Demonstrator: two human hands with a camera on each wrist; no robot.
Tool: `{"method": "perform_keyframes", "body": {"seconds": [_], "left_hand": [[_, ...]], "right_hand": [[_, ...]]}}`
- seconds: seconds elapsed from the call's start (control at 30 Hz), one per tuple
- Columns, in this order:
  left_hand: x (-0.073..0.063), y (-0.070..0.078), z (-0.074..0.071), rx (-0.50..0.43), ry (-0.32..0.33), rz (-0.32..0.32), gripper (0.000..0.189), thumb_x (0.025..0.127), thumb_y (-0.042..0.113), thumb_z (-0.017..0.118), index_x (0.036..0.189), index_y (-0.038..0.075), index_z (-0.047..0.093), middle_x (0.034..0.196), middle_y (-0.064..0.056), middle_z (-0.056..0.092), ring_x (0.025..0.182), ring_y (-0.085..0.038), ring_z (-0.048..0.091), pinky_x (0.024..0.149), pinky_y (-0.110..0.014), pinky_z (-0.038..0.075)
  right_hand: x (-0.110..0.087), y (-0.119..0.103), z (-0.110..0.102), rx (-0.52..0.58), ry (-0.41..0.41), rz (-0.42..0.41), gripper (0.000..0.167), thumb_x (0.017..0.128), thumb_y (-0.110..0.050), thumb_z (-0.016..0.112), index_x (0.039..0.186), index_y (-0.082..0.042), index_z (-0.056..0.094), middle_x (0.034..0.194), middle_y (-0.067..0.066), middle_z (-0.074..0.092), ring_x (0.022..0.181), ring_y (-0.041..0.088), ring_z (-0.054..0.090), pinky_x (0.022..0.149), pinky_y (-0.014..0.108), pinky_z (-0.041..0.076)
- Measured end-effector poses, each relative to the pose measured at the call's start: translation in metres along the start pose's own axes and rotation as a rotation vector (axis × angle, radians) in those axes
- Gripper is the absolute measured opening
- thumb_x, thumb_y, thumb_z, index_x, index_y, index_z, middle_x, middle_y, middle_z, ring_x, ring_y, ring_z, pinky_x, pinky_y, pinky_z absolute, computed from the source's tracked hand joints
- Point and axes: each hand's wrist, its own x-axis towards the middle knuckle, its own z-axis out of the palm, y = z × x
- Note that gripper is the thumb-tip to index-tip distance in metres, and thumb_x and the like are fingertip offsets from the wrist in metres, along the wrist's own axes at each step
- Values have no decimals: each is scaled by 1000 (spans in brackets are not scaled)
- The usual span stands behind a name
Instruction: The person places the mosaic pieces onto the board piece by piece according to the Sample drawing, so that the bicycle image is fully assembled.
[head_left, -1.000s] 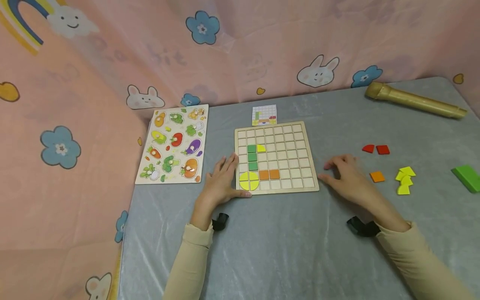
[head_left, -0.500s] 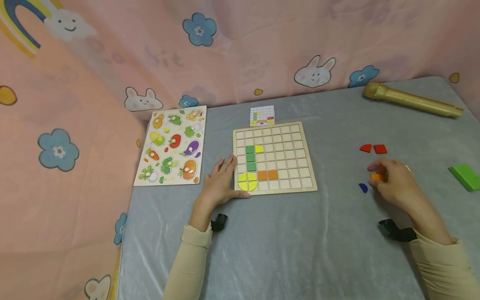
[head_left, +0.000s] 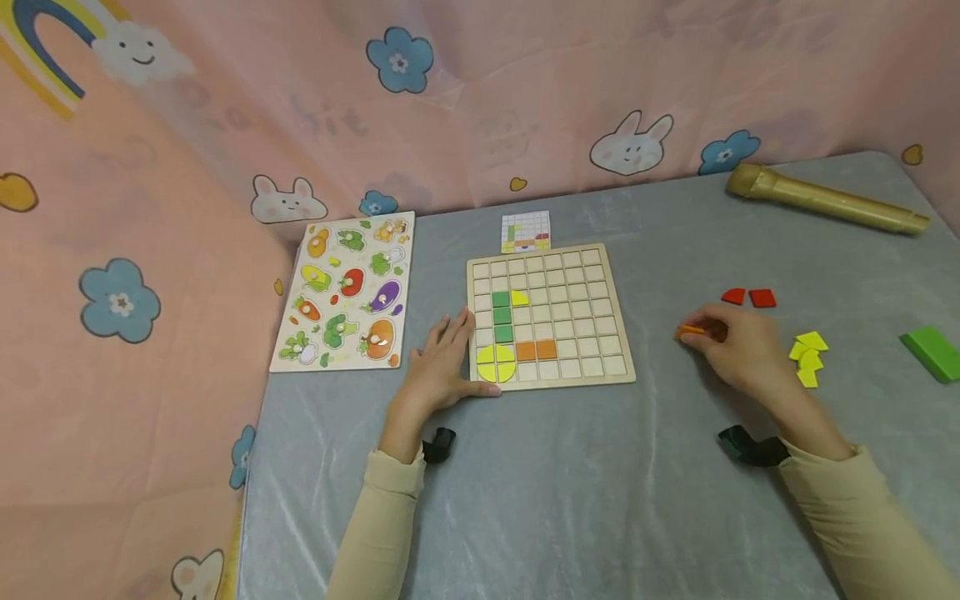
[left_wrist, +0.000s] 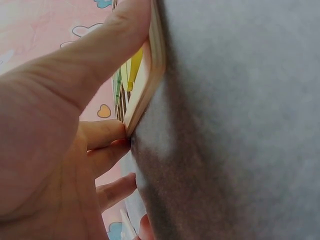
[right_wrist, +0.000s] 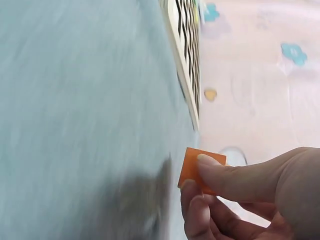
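My left hand (head_left: 438, 367) lies with fairly straight fingers against the left edge of a wooden grid board (head_left: 581, 385). Its thumb touches the board's front edge near the corner, as the left wrist view also shows. My right hand (head_left: 742, 354) pinches an orange square tile (right_wrist: 189, 167) between thumb and fingers, to the right of the board and apart from it. Set in the grid are green squares (head_left: 502, 316), two orange squares (head_left: 536, 350), a circle of yellow quarter pieces (head_left: 497, 364) and one more yellow quarter (head_left: 519, 297).
A small pattern card (head_left: 526, 231) lies behind the board. Two red pieces (head_left: 762, 298), several yellow pieces (head_left: 809, 358) and a green block (head_left: 932, 353) lie right. A vegetable puzzle (head_left: 343, 292) lies left, a bamboo-like tube (head_left: 828, 199) at the back right.
My right hand went right to the loose pieces, took the orange square and came back left with it. A blue half-round piece seen midway is now out of sight. The left hand stays put.
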Motion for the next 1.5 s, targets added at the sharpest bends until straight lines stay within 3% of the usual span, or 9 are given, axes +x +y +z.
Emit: {"method": "perform_keyframes", "body": {"seconds": [0.17,0.37,0.6,0.7,0.97,1.17,1.5], "left_hand": [[0,0,0,1,1,1,125,79,51,92,172,19,15,181,6,7,168,-28,5,122,-80,15],[-1,0,0,4,3,5,124,80,51,91,172,18,15,181,6,7,168,-28,5,121,-81,15],[0,0,0,-2,2,10,124,79,52,92,172,18,16,181,6,7,168,-28,5,121,-81,14],[-1,1,0,-7,4,12,125,79,51,92,172,18,16,181,6,7,168,-28,5,122,-81,14],[0,0,-1,-8,5,10,125,79,50,92,172,18,16,181,6,8,168,-28,5,121,-81,14],[-1,1,-2,-5,7,11,125,79,50,92,172,18,16,181,6,8,168,-28,5,121,-81,14],[-2,1,-1,-9,5,10,124,80,49,92,172,18,15,181,6,7,168,-27,4,122,-80,14]], "right_hand": [[10,-22,12,31,-61,-35,14,96,-10,78,106,-1,81,105,20,78,89,28,67,75,33,47],[20,-49,28,84,-130,-97,14,95,-9,79,107,-3,83,106,17,78,88,25,67,74,28,48],[29,-74,50,150,-213,-98,10,92,-8,82,98,-3,76,84,8,72,78,19,63,69,26,48],[33,-79,60,168,-222,-101,9,92,-7,82,93,-4,74,82,7,71,76,19,63,69,26,49],[39,-87,72,165,-229,-128,7,92,-10,83,91,-7,76,81,5,72,76,17,63,71,29,49],[41,-85,74,103,-218,-171,7,88,-9,86,93,-7,80,94,11,70,87,27,57,79,38,43],[28,-70,58,119,-262,-63,22,92,-9,82,109,-1,70,112,20,58,101,34,52,88,45,44]]}}
